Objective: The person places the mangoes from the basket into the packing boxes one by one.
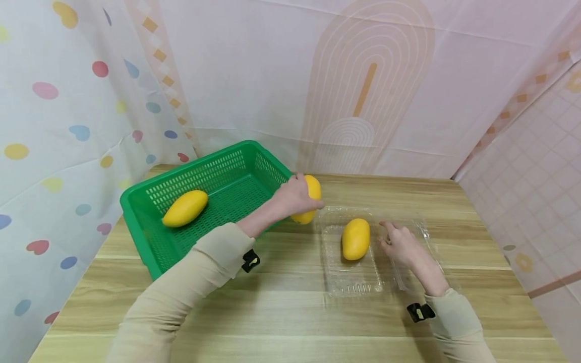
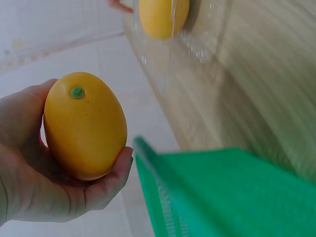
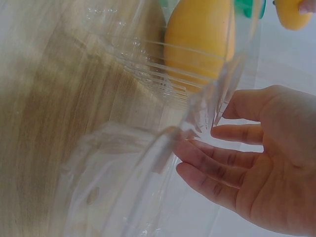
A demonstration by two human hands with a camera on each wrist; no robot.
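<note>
A yellow mango (image 2: 85,127) with a green stem nub is held in my left hand (image 1: 296,195), thumb and fingers curled around its sides. In the head view this hand is just beyond the right end of the green basket (image 1: 136,201), raised over the table. A second mango (image 1: 356,239) lies in the near tray of the opened clear plastic clamshell box (image 1: 354,288). My right hand (image 1: 403,246) is at that box's right side, where tray and lid meet. In the right wrist view its thumb and fingertips pinch the plastic edge; the exact contact is partly blurred.
Another mango (image 1: 185,208) lies inside the basket at its left end. Wood-grain table (image 1: 290,322) lies under everything. Patterned curtains (image 1: 254,75) rise behind and at both sides. The transparent box lid (image 1: 419,229) spreads right, under my right hand.
</note>
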